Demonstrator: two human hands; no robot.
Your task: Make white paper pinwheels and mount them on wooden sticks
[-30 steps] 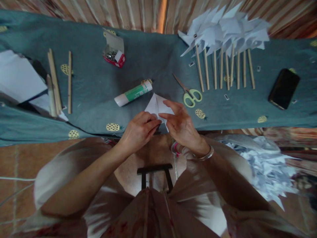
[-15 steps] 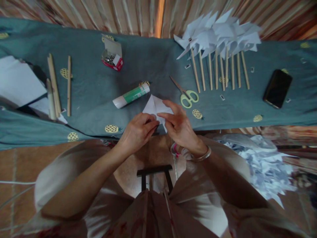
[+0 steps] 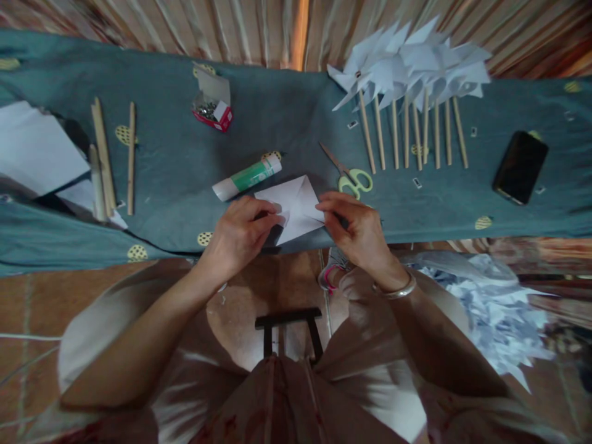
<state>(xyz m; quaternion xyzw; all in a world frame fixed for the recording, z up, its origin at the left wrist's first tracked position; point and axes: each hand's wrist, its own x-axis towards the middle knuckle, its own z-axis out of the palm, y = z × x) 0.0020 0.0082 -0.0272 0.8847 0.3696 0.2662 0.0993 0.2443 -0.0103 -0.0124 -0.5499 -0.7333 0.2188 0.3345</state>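
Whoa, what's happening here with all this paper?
A person is holding a creased piece of white paper. The left hand pinches its left side, and the right hand grips the right. A glue stick and scissors lie just beyond. Farther back, to the right, white paper pinwheels on wooden sticks sit bunched together.

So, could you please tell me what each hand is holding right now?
Left hand: closed, pinching the white paper at its left side.
Right hand: closed, holding its right edge.
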